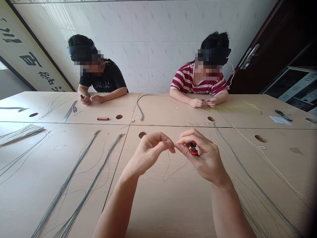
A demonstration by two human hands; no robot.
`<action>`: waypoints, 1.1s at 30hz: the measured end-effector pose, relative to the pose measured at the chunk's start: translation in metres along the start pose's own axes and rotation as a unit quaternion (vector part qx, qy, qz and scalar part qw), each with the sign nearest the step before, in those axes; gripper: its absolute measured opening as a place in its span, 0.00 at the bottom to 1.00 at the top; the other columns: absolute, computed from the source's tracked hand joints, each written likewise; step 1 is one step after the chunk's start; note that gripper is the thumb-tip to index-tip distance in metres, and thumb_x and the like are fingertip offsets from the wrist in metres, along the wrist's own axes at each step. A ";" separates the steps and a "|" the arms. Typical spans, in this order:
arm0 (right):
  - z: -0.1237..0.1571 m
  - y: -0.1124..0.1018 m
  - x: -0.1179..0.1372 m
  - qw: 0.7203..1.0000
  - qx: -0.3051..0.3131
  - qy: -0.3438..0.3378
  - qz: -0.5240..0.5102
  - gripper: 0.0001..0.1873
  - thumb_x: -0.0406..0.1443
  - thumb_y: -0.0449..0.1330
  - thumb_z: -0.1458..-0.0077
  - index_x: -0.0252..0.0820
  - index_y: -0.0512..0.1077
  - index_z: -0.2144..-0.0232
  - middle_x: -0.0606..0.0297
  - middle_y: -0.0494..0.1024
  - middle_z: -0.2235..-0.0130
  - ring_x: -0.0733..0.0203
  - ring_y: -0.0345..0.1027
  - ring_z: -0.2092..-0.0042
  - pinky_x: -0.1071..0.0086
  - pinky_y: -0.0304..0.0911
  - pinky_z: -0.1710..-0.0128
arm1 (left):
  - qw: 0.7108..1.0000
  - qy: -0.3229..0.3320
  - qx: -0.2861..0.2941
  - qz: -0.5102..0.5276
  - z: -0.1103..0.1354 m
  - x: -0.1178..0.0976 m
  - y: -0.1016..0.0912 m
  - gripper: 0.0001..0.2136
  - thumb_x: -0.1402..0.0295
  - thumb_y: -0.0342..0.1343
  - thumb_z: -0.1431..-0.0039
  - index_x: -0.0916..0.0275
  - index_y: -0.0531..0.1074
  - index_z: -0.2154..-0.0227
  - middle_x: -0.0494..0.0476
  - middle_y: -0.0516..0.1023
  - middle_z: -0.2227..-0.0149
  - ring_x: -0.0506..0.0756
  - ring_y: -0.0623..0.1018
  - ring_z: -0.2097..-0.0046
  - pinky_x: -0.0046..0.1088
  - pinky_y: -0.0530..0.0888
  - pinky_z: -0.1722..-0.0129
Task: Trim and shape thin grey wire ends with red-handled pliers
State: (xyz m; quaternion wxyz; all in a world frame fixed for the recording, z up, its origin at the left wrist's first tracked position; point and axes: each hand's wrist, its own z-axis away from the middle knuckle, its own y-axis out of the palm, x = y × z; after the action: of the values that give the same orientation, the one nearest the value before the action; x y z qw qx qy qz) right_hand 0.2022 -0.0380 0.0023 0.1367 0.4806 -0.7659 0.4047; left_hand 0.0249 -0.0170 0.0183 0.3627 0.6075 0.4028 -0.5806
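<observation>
My left hand [150,152] is closed in a pinch above the middle of the table, holding a thin dark cord [164,180] whose loop hangs below the fingers. A tiny gold-coloured piece [174,144] shows where both hands' fingertips meet. My right hand [206,158] pinches at that same spot with thumb and forefinger. Tucked in its palm is a small red-handled tool [193,148], partly hidden, perhaps cutters or pliers. Bundles of blue-grey cords [104,165] with gold-coloured ends lie left of my hands, and another cord bundle [244,167] runs along the right.
Across the table [153,215] sit two people, a black-shirted person [106,76] and a striped-shirted person [190,77], both handling small things. A red marker [103,118], a metal ruler [69,112], yellow cords [230,107] and a dark knife-like tool [283,115] lie there. Round holes [261,138] pierce the tabletop.
</observation>
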 end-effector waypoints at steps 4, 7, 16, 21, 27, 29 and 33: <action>0.000 0.000 0.000 1.000 0.006 0.000 -0.010 0.06 0.32 0.60 0.40 0.45 0.67 0.69 0.69 0.71 0.66 0.67 0.66 0.66 0.70 0.59 0.69 | 1.000 0.002 0.005 0.009 -0.001 0.001 -0.001 0.08 0.70 0.53 0.41 0.62 0.72 0.75 0.51 0.78 0.72 0.51 0.74 0.64 0.28 0.66 0.61; 0.000 0.000 0.000 1.000 0.007 -0.004 -0.017 0.06 0.31 0.60 0.40 0.45 0.67 0.69 0.70 0.70 0.66 0.67 0.66 0.66 0.70 0.59 0.67 | 1.000 0.001 0.008 0.011 -0.001 0.002 -0.001 0.08 0.70 0.53 0.40 0.63 0.73 0.74 0.51 0.78 0.71 0.51 0.74 0.64 0.28 0.66 0.61; 0.001 0.000 -0.002 1.000 0.011 0.000 -0.025 0.06 0.31 0.60 0.40 0.45 0.67 0.69 0.70 0.70 0.66 0.68 0.65 0.65 0.70 0.58 0.66 | 1.000 -0.004 0.008 0.010 -0.001 0.003 -0.001 0.08 0.69 0.54 0.40 0.63 0.73 0.74 0.50 0.78 0.72 0.50 0.73 0.65 0.28 0.66 0.61; 0.001 0.000 -0.001 1.000 0.011 0.004 -0.021 0.06 0.31 0.60 0.40 0.45 0.67 0.69 0.70 0.70 0.66 0.67 0.65 0.65 0.70 0.58 0.66 | 1.000 -0.004 0.006 0.008 -0.001 0.003 -0.001 0.09 0.68 0.55 0.39 0.63 0.73 0.74 0.50 0.78 0.71 0.50 0.73 0.65 0.28 0.66 0.60; 0.000 0.000 -0.001 1.000 0.010 0.001 -0.019 0.06 0.31 0.60 0.40 0.45 0.67 0.69 0.70 0.70 0.66 0.68 0.65 0.65 0.70 0.58 0.67 | 1.000 -0.001 0.006 0.013 -0.002 0.003 -0.001 0.08 0.68 0.55 0.40 0.63 0.73 0.74 0.51 0.78 0.72 0.50 0.73 0.65 0.28 0.66 0.61; 0.001 0.000 -0.001 1.000 0.010 0.000 -0.019 0.06 0.31 0.60 0.40 0.45 0.66 0.69 0.70 0.70 0.67 0.68 0.65 0.66 0.70 0.58 0.67 | 1.000 0.000 0.006 0.013 -0.002 0.003 -0.001 0.08 0.68 0.55 0.40 0.63 0.73 0.74 0.51 0.78 0.72 0.50 0.73 0.65 0.28 0.66 0.61; 0.001 0.001 -0.002 1.000 0.013 0.002 -0.022 0.06 0.31 0.60 0.40 0.45 0.67 0.69 0.70 0.70 0.66 0.67 0.65 0.65 0.70 0.58 0.67 | 1.000 0.005 0.006 0.011 -0.001 0.003 -0.001 0.09 0.68 0.55 0.40 0.63 0.73 0.74 0.51 0.78 0.71 0.50 0.73 0.65 0.28 0.66 0.61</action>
State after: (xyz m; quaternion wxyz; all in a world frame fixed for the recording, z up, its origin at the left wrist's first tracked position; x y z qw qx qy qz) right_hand 0.2027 -0.0374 0.0005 0.1412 0.4978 -0.7497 0.4125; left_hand 0.0243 -0.0149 0.0154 0.3631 0.6173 0.3941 -0.5760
